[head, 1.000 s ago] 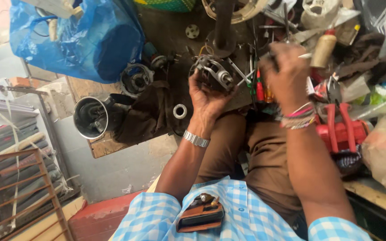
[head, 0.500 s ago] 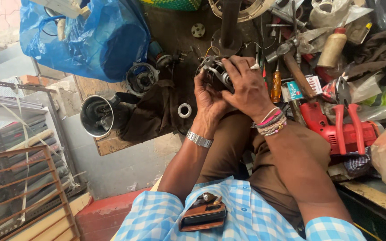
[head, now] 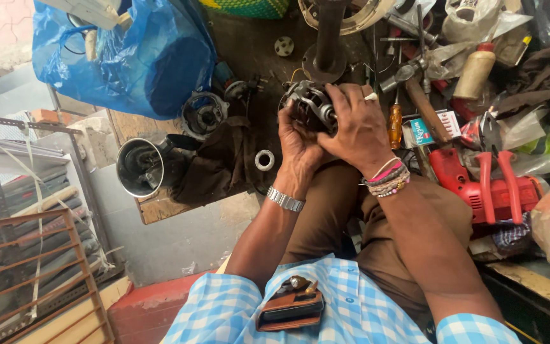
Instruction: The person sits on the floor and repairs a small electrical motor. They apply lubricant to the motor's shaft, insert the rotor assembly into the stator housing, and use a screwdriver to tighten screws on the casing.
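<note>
Both hands on small electric motor, held over the lap at the near edge of the dark workbench. Left hand cups it from below, fingers curled up around the housing. Right hand lies over the top, fingers spread and wrapped on it, clamped. Just left of the left fingers: white ring, brown cloth. Beyond the fingertips: dark post, close. Right of the right fingers: orange-handled screwdriver, hammer, red power tool; crowded, little free room. Open room only below, toward the knees. Steel jar at the bench's left edge.
</note>
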